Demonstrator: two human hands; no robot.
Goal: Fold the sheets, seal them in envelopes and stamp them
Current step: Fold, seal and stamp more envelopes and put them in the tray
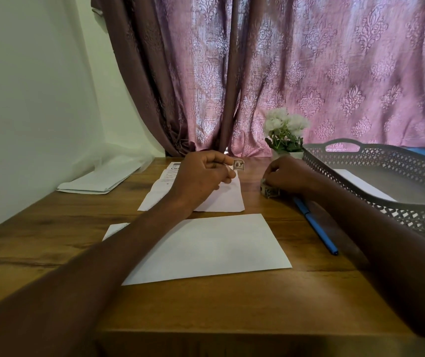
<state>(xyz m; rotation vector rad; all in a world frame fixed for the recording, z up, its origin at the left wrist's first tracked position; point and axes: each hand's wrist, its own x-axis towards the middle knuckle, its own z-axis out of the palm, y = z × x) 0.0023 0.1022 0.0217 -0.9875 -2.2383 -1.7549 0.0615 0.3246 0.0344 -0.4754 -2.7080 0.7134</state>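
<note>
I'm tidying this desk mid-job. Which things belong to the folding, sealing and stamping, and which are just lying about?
In use: stamp pinched in the left hand; stamps under the right hand; envelope; printed sheet; envelope pile.

Lying about: blue pen; flower pot; grey tray.

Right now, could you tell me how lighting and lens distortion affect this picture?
Head view: daylight glows through the pink patterned curtain, leaving both forearms dark; the wide lens bows the wooden table; the small stamp in the left hand and the pieces under the right hand look soft.
</note>
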